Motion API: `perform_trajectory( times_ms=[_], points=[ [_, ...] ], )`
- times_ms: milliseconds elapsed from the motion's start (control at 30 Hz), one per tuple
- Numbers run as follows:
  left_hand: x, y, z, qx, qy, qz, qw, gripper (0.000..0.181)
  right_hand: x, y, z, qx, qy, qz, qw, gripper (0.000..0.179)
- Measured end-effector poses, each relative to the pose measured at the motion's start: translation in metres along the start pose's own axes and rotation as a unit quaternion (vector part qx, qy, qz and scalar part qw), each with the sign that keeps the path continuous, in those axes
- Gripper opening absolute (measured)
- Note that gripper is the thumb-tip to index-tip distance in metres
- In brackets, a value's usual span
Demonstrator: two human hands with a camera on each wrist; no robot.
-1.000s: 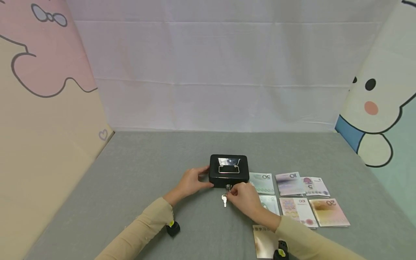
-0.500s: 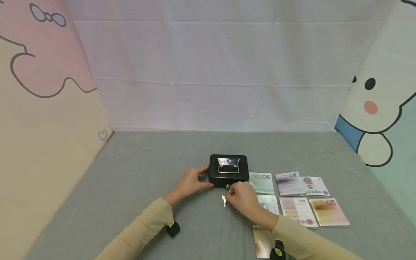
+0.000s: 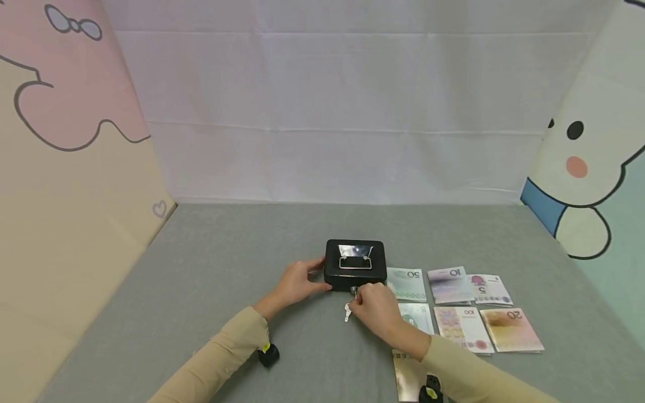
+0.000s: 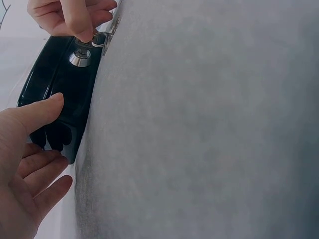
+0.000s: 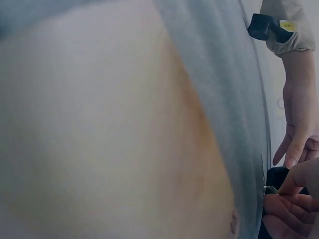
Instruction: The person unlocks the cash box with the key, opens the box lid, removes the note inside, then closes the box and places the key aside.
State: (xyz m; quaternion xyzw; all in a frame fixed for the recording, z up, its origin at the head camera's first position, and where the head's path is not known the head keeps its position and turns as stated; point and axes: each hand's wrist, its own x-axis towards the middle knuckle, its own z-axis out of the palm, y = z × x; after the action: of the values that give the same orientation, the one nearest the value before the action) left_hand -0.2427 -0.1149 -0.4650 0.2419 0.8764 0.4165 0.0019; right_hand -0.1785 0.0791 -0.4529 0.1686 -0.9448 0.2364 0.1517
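A small black cash box [image 3: 332, 274] with a wire handle on its lid sits on the grey cloth, lid down. My left hand [image 3: 294, 285] steadies its left end, thumb on the front face and fingers round the side. At the front, my right hand [image 3: 379, 310] pinches a key [image 4: 82, 44] in the silver lock [image 4: 80, 58] between thumb and forefinger. A second key [image 3: 347, 312] dangles from the same ring [image 5: 270, 189], left of those fingertips. The pinched key's head is mostly covered by the fingers.
Right of the box lie several stacks of banknotes, among them a green 50 stack [image 3: 407, 284], a purple 10 stack [image 3: 449, 284] and a brown 20 stack [image 3: 511, 329]. A golden-brown stack [image 3: 409, 378] lies partly under the right forearm. A white curtain [image 3: 347, 112] hangs behind the table.
My right hand has shifted slightly left at the lock, and the dangling key has tilted a little. The left hand and the box have stayed put.
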Motion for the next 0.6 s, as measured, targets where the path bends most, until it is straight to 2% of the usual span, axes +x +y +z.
perform_trajectory(
  times_ms=[267,600],
  points=[
    [-0.0002,0.0000,-0.0001,0.005,-0.006,0.006,1.0000,0.068,0.0002,0.0029,0.0005,0.047,0.001,0.016,0.9988,0.043],
    [0.0012,-0.0020,0.0015,-0.001,-0.002,0.012,0.9999,0.067,-0.0003,0.0009,0.0013,0.000,-0.012,0.002,0.9999,0.038]
  ],
)
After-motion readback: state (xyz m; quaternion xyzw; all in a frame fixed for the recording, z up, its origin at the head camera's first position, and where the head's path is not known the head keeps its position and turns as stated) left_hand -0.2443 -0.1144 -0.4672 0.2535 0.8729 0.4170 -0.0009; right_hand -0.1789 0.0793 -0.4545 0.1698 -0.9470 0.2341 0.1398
